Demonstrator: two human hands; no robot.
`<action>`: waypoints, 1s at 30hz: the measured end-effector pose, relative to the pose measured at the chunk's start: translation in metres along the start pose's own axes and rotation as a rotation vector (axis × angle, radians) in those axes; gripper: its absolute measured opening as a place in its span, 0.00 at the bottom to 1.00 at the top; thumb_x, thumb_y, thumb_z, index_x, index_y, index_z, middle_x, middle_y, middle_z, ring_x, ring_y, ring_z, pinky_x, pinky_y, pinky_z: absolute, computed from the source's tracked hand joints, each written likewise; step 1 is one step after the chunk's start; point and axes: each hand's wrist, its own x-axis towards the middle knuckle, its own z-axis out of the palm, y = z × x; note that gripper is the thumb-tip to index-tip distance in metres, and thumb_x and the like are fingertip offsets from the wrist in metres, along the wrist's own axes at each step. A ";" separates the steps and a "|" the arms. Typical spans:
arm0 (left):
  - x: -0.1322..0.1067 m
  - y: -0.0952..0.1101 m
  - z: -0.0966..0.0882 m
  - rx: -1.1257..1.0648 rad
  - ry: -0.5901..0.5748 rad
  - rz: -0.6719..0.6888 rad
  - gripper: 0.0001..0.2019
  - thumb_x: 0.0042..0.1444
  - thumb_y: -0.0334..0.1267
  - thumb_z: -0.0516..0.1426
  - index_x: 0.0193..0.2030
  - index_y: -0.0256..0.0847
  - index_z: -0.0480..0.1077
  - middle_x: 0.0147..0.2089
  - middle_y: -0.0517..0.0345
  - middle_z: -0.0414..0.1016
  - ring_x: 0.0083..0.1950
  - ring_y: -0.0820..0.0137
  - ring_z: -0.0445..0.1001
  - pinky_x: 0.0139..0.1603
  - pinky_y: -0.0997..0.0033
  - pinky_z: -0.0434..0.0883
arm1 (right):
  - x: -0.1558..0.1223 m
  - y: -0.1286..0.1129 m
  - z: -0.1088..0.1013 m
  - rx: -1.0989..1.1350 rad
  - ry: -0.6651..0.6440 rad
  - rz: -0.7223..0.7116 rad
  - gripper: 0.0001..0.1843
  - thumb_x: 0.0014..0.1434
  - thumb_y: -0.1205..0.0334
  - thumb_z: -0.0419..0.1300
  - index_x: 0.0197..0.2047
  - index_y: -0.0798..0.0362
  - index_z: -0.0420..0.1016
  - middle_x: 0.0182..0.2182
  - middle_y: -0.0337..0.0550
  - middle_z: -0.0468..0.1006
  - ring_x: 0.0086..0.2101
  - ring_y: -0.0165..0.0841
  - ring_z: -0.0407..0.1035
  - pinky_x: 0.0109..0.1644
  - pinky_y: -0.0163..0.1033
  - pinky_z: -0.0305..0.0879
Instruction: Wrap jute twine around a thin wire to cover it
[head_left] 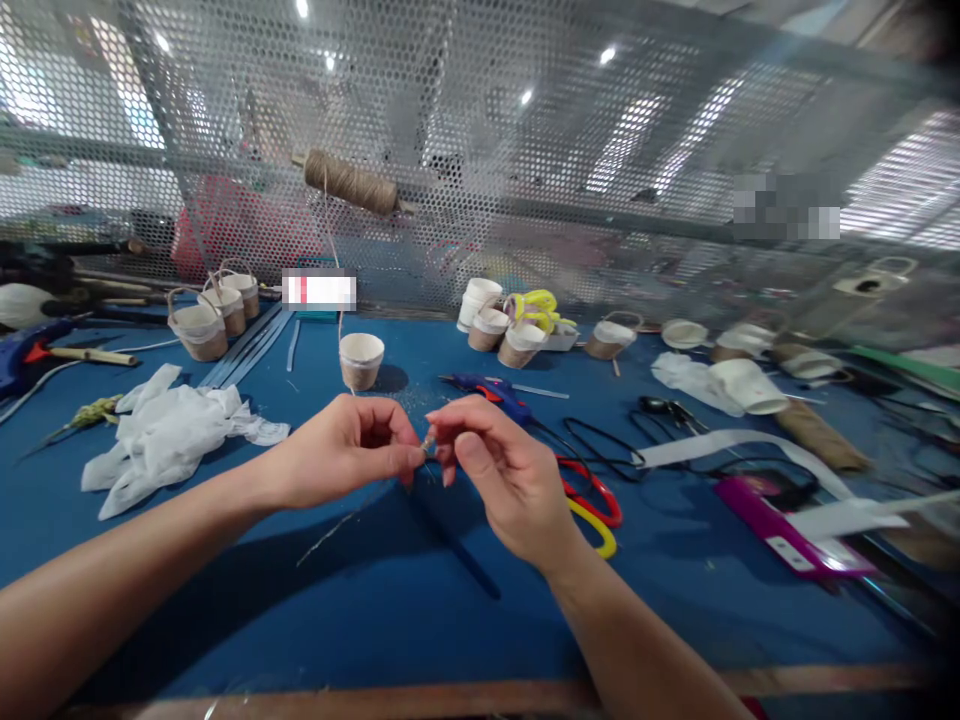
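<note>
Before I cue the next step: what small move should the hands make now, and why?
Perhaps close the right hand, thumb to fingertips, on the small piece: the left hand seems to pinch it, while the right thumb stands clear of the fingertips beside it.

1. A tiny light-brown bundle of fibre (428,441), perhaps twine, sits toward 7 o'clock from the centre of the view; its exact form is too small to tell.
2. It is pinched at the fingertips of the left hand (352,450), with the fingertips of the right hand (510,475) close against it at 3 o'clock.
3. A pale, thin, slightly frayed strand (328,537) runs nearly straight toward 8 o'clock; whether it joins the bundle is hidden.
</note>
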 end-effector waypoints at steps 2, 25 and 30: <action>0.000 -0.001 0.001 0.208 0.107 0.057 0.06 0.48 0.35 0.54 0.25 0.35 0.62 0.21 0.65 0.63 0.22 0.80 0.59 0.22 0.79 0.57 | 0.001 0.001 0.000 -0.163 0.030 -0.097 0.11 0.58 0.67 0.50 0.44 0.50 0.67 0.36 0.43 0.68 0.33 0.29 0.66 0.34 0.37 0.68; -0.001 0.000 -0.001 0.201 0.134 0.002 0.07 0.47 0.36 0.54 0.23 0.36 0.61 0.20 0.66 0.61 0.21 0.81 0.55 0.20 0.80 0.54 | 0.003 0.002 0.002 -0.485 0.070 -0.316 0.16 0.51 0.73 0.54 0.43 0.51 0.70 0.38 0.46 0.67 0.40 0.35 0.64 0.41 0.44 0.64; 0.000 0.005 -0.005 0.045 0.061 -0.077 0.06 0.46 0.33 0.55 0.23 0.34 0.62 0.21 0.65 0.63 0.22 0.81 0.58 0.22 0.80 0.56 | 0.003 0.001 0.001 -0.439 0.063 -0.295 0.14 0.51 0.73 0.53 0.41 0.52 0.70 0.38 0.46 0.68 0.40 0.35 0.64 0.43 0.44 0.64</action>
